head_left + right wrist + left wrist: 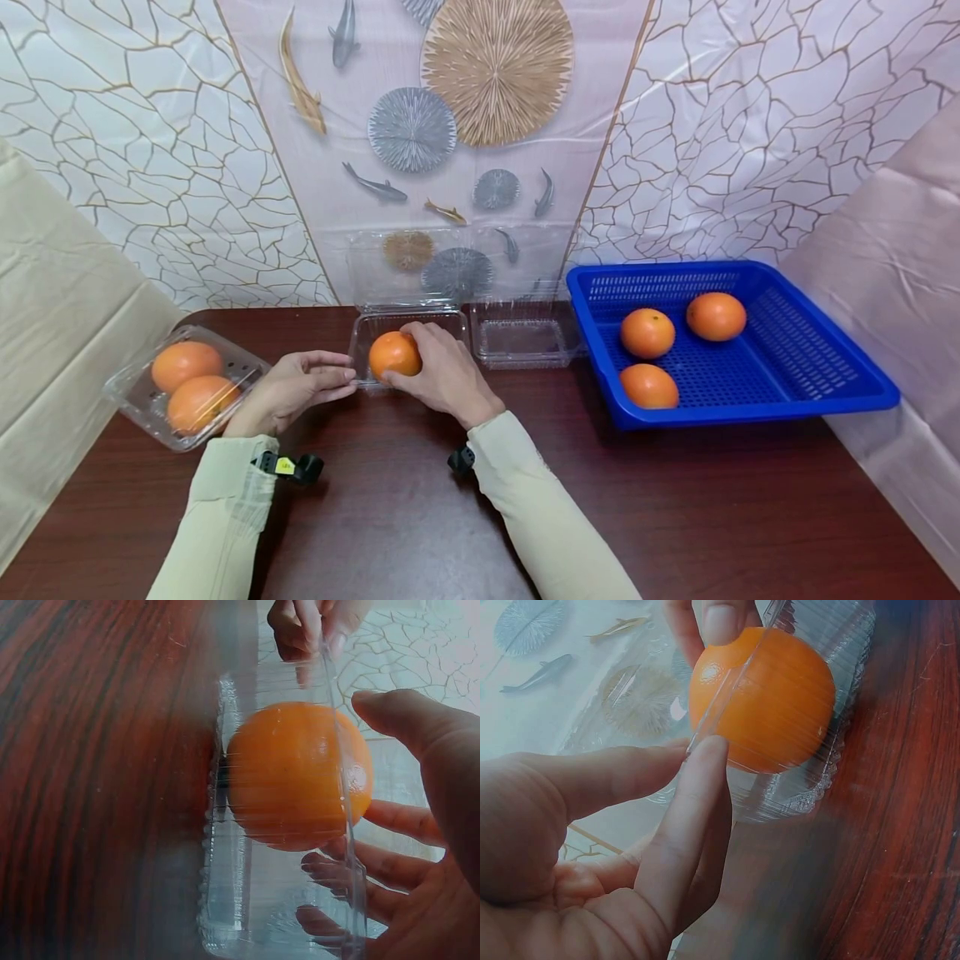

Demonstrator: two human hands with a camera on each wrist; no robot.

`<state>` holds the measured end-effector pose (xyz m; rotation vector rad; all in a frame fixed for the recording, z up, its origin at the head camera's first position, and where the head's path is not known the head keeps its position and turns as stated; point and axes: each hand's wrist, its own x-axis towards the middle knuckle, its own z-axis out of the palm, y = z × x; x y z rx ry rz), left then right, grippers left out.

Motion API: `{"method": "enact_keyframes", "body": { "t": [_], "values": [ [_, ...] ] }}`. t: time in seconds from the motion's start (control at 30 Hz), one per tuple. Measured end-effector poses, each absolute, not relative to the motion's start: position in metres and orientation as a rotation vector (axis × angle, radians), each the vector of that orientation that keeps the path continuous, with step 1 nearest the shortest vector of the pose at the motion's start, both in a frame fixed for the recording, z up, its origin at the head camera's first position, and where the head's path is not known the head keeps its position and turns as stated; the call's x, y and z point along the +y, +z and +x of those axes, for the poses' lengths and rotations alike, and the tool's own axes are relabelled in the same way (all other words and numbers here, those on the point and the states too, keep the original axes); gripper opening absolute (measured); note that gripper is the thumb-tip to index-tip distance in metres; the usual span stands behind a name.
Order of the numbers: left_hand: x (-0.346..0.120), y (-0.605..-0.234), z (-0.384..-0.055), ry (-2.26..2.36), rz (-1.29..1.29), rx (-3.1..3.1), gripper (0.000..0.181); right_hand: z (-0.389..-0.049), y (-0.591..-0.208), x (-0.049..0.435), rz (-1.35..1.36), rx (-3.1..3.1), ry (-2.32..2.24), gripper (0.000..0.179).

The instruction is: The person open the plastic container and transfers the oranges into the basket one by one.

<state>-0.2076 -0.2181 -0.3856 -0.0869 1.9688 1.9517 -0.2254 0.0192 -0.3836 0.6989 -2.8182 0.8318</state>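
Observation:
An orange (394,355) sits in the base of an open clear plastic clamshell container (360,332), whose lid stands up at the back. My right hand (442,371) holds the orange from its right side, thumb in front and fingers behind; the right wrist view shows the orange (289,780) through the container's wall, below the rim. Over at the left edge, my left hand (300,385) pinches the container's rim between thumb and fingertips. That pinch shows close up in the left wrist view, beside the orange (769,705).
Right of it stands another open clear container (521,337). A blue basket (780,408) with three oranges (648,333) is at the right. At the left, a closed clear container (247,360) holds two oranges (186,367). A patterned sheet (450,192) hangs behind the brown table (390,500).

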Motion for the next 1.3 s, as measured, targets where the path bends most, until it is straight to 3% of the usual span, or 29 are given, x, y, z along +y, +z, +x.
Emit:
{"method": "enact_keyframes", "body": {
  "t": [1.3],
  "values": [
    [-0.218,-0.385,-0.209,1.891,-0.134,2.006,0.053,-0.232,-0.391,0.005,0.567,-2.896,0.742,0.073]
  ]
}}
